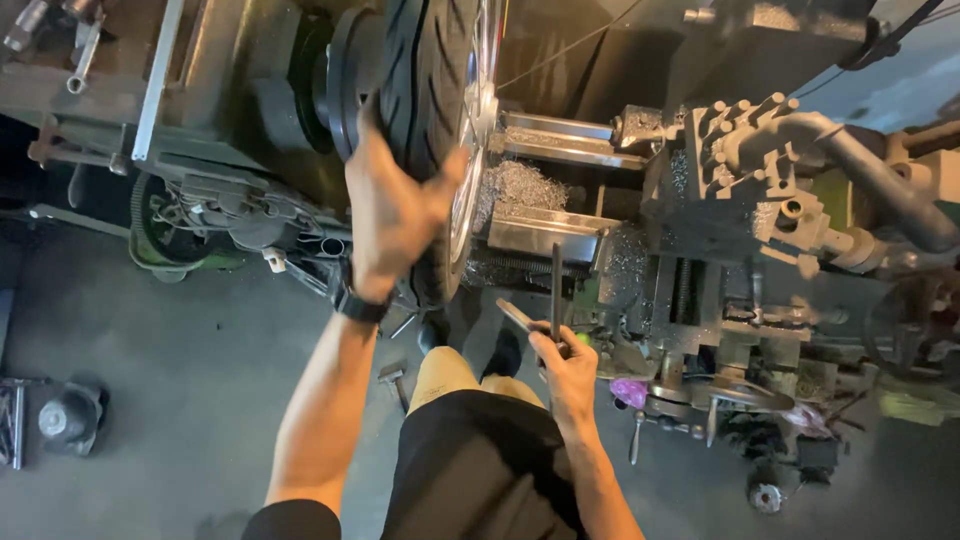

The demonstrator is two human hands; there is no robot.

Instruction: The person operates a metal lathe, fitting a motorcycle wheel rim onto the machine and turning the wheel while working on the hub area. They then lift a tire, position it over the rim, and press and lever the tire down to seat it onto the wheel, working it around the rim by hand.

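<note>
Ribbed rubber tyre (415, 90) under left hand (392, 215)

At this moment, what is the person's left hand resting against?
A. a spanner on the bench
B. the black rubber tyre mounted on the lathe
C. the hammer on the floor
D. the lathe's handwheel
B: the left hand lies open, palm against the black rubber tyre, while the right hand holds a long dark metal tool.

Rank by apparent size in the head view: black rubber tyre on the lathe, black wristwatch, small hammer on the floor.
1. Black rubber tyre, by far the largest.
2. Small hammer and black wristwatch look alike; the watch sits nearer the camera, so no ranking.
</note>
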